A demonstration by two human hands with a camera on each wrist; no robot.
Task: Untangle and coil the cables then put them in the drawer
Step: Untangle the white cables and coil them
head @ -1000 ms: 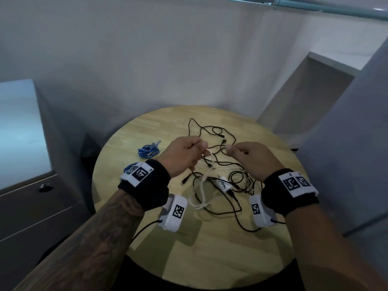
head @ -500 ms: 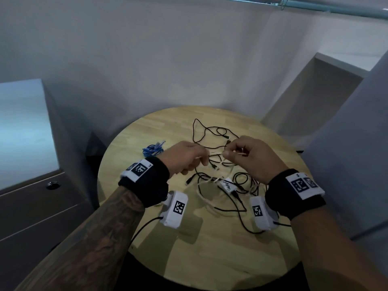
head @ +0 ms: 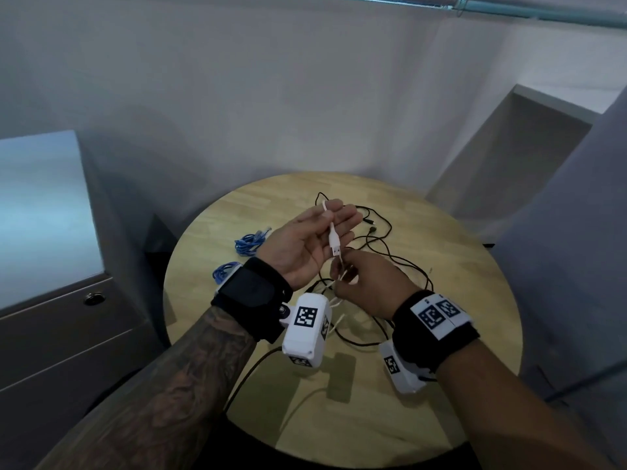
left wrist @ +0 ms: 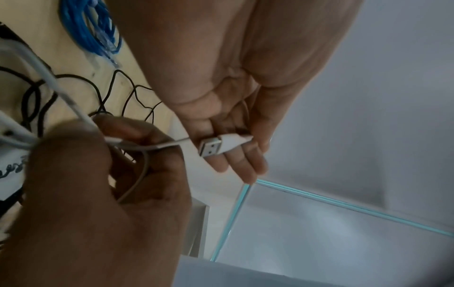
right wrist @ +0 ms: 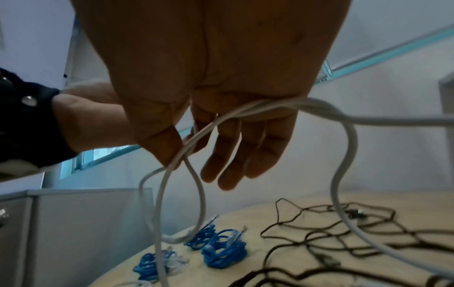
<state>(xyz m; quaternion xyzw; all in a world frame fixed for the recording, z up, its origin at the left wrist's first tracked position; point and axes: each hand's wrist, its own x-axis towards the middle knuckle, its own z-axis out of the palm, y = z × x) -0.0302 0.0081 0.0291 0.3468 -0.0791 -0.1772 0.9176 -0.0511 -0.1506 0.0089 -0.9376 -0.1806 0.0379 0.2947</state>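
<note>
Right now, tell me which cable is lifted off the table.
The white USB cable: it lies across the left hand, pinched by the right hand. Black and blue ones stay down.

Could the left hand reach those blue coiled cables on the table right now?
Probably not at once. The left hand lies palm up with the white USB cable across it, and the right hand pinches that same cable. The blue coiled cables lie close beside it, with nothing between.

Loose cables (head: 390, 266) on the table (head: 475, 300), coiled cables (head: 249, 240) left, drawer cabinet (head: 68, 317) beyond.
</note>
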